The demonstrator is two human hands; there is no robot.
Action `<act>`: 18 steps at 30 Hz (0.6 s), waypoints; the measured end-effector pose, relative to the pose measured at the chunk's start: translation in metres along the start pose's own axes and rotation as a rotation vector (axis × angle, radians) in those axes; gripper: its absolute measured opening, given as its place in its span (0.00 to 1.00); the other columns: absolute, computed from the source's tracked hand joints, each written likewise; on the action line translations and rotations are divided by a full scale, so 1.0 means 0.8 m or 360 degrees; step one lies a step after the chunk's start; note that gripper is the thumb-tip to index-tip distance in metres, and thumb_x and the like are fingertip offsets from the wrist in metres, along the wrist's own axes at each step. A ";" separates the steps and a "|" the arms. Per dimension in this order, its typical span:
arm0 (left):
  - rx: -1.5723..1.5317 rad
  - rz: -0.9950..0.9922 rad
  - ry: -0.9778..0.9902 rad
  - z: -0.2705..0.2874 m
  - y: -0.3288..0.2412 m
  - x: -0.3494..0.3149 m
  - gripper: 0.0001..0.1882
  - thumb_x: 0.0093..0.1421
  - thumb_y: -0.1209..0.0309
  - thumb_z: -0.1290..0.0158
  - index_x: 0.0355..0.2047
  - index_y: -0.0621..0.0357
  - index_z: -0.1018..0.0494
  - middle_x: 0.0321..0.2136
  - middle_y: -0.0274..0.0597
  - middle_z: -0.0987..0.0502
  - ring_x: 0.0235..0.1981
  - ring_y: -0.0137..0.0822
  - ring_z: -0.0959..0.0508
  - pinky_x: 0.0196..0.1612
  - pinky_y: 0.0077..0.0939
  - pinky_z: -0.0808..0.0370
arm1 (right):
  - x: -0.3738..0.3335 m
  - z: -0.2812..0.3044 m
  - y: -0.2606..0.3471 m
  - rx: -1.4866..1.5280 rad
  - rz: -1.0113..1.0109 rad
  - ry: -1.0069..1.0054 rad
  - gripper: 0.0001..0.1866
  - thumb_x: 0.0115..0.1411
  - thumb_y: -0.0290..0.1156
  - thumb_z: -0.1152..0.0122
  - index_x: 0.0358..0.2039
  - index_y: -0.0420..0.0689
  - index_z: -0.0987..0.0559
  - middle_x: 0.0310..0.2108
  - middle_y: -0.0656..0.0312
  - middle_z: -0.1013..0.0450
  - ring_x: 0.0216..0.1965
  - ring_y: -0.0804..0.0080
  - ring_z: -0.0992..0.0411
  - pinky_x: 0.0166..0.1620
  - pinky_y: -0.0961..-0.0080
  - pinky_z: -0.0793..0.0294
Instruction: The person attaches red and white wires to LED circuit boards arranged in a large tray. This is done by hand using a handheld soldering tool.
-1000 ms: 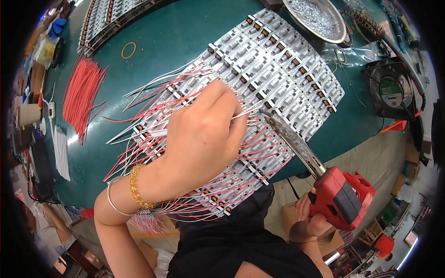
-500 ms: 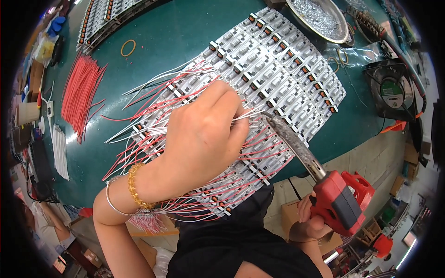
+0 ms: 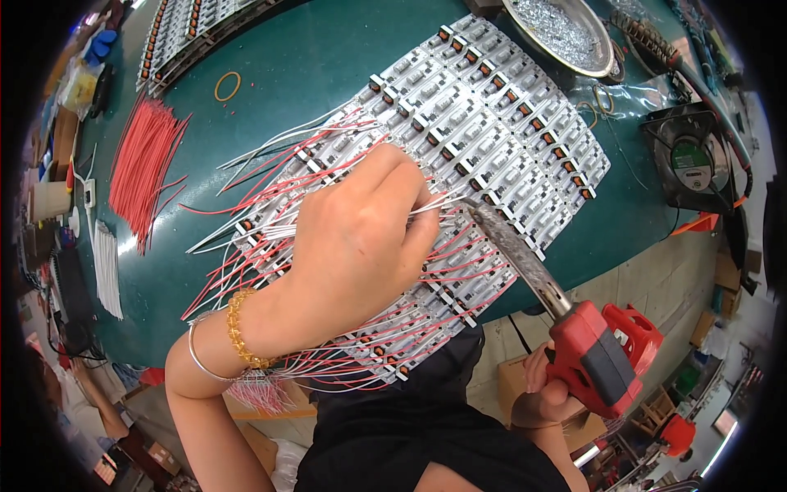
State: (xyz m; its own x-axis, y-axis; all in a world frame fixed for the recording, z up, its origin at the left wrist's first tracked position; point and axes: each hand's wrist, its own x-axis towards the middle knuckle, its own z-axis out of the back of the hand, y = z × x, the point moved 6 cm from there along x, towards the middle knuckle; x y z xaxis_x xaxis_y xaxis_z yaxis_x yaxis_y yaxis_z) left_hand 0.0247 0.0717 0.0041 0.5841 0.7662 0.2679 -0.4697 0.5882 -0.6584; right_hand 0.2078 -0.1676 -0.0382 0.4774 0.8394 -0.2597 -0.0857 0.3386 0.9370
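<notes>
My left hand [image 3: 357, 225] is closed in a pinch on a small bunch of white wires [image 3: 440, 202], whose ends reach out past its fingertips over a panel of small circuit boards [image 3: 484, 123]. In my right hand [image 3: 548, 392] is the handle of a red and black soldering gun [image 3: 597, 354]. The gun's dark, crusted tip points up and left, close by the wire ends; whether it touches them I cannot tell. Red wires [image 3: 463, 258] and white ones are attached along the nearer and left rows of the panel. My left hand covers part of these rows.
On the green table [image 3: 270, 66] lie a pile of red wires [image 3: 147, 168], white wires [image 3: 106, 271] and a rubber band [image 3: 227, 86]. Another board stack [image 3: 184, 33] stands far left. A metal dish of silvery bits [image 3: 566, 37] and a black fan [image 3: 689, 160] are at right.
Almost nothing differs. The soldering gun has shifted very slightly; my left hand stays in place on the white wires.
</notes>
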 end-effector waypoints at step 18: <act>-0.0377 0.0120 0.0108 0.008 -0.009 0.005 0.05 0.53 0.80 0.43 0.30 0.64 0.28 0.30 0.44 0.30 0.18 0.39 0.28 0.22 0.29 0.31 | -0.001 0.003 -0.001 0.0574 0.0012 -0.0252 0.36 0.40 0.62 0.29 0.30 0.42 0.32 0.16 0.68 0.32 0.20 0.78 0.33 0.27 0.81 0.37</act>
State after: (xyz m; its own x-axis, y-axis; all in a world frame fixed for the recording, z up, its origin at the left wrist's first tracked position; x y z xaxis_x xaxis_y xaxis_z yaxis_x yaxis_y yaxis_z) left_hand 0.0265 0.0724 0.0146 0.6001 0.7819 0.1690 -0.3501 0.4466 -0.8234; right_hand 0.2096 -0.1692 -0.0386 0.6096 0.7557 -0.2393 0.2095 0.1377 0.9681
